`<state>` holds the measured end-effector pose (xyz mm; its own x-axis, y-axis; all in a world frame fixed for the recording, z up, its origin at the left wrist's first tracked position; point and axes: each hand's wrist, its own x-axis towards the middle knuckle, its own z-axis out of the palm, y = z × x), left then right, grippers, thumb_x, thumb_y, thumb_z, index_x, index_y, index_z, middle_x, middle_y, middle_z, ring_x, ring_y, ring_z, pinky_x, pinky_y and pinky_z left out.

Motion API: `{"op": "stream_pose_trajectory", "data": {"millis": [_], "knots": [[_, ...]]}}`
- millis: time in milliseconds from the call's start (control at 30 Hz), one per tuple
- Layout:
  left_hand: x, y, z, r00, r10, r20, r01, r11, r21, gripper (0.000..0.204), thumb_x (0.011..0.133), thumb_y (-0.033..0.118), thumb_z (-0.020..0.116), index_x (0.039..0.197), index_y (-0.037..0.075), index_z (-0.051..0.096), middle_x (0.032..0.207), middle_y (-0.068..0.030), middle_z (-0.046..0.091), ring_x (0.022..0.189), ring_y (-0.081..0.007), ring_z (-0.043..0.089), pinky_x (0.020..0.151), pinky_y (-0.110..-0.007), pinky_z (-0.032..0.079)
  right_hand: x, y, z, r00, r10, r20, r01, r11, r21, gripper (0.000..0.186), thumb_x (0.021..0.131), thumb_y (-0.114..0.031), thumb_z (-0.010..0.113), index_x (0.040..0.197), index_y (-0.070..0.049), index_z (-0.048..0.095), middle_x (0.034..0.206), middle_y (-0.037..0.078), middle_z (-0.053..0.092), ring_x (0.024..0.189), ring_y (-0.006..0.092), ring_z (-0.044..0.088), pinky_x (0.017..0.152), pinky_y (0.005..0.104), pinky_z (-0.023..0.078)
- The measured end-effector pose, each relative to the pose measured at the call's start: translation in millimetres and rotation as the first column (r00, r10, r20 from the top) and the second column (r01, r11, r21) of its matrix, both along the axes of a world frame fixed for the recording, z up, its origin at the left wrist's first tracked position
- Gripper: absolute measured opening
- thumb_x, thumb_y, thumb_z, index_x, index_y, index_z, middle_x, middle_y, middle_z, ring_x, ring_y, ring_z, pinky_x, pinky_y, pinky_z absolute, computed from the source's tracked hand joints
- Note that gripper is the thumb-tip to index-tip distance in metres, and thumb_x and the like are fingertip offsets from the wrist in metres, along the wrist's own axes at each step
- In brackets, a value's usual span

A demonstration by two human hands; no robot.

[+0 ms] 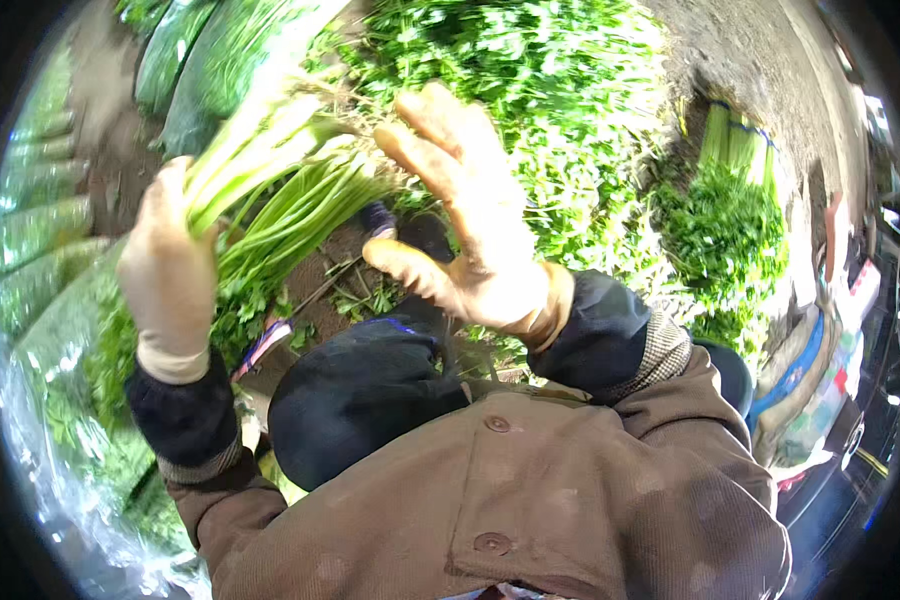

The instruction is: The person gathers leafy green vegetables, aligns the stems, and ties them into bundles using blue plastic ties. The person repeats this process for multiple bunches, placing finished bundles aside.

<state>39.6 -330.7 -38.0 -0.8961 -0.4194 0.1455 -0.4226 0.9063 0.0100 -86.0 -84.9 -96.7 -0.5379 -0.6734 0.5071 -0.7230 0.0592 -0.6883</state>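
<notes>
Left hand (170,265): fingers curl around green stalks (315,200), which lie between both hands.
Right hand (490,235): fingers spread, near root ends (363,165); touching, I cannot tell.
Stalk work: seemingly arranging; next move calls for gentle right fingers.

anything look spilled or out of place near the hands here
A little: loose leafy scraps lie strewn on the bare soil below the open right hand, apart from the green stalks in the left hand. They look stray beside the tied bundle at far right. Nothing else stands out.
</notes>
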Motion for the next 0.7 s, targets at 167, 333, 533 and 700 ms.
{"op": "stream_pose_trajectory", "data": {"millis": [167, 333, 533, 700], "knots": [[-49, 40, 54, 0.939, -0.307, -0.155, 0.289, 0.949, -0.128, 0.046, 0.083, 0.004, 0.067, 0.127, 0.011, 0.058, 0.117, -0.0115, 0.068, 0.099, -0.0306, 0.069, 0.084, -0.035, 0.057, 25, 21, 20, 0.006, 0.287, 0.958, -0.152, 0.947, -0.282, 0.097, 0.084, -0.042, 0.079, 0.154, -0.001, 0.026, 0.146, 0.017, 0.045, 0.139, 0.0252, 0.04, 0.116, 0.0379, 0.032], [-135, 111, 60, 0.831, -0.556, 0.029, 0.543, 0.797, -0.264, 0.058, 0.077, 0.004, 0.073, 0.132, 0.011, 0.054, 0.121, -0.0116, 0.065, 0.101, -0.0327, 0.067, 0.083, -0.038, 0.056, -9, 62, 9, 0.174, 0.63, 0.757, 0.111, 0.752, -0.65, 0.088, 0.089, -0.029, 0.076, 0.154, 0.0, 0.024, 0.137, 0.009, 0.051, 0.128, 0.0197, 0.048, 0.11, 0.0316, 0.039], [-255, 153, 19, 0.778, -0.614, 0.132, 0.626, 0.742, -0.24, 0.05, 0.082, 0.011, 0.071, 0.129, 0.015, 0.056, 0.114, -0.0109, 0.067, 0.092, -0.0323, 0.068, 0.078, -0.039, 0.055, -45, 148, -51, -0.085, 0.219, 0.972, 0.357, 0.917, -0.176, 0.068, 0.093, -0.036, 0.071, 0.145, -0.002, 0.043, 0.13, 0.008, 0.064, 0.119, 0.0161, 0.059, 0.1, 0.0285, 0.046], [-319, 247, -48, 0.668, -0.731, 0.138, 0.744, 0.652, -0.144, 0.036, 0.092, 0.018, 0.06, 0.124, 0.003, 0.055, 0.087, -0.014, 0.065, 0.071, -0.0325, 0.067, 0.061, -0.043, 0.055, -103, 186, -81, 0.23, 0.31, 0.922, 0.478, 0.79, -0.385, 0.092, 0.089, -0.05, 0.071, 0.151, 0.002, 0.029, 0.148, 0.019, 0.044, 0.142, 0.027, 0.036, 0.118, 0.0391, 0.03]]}}
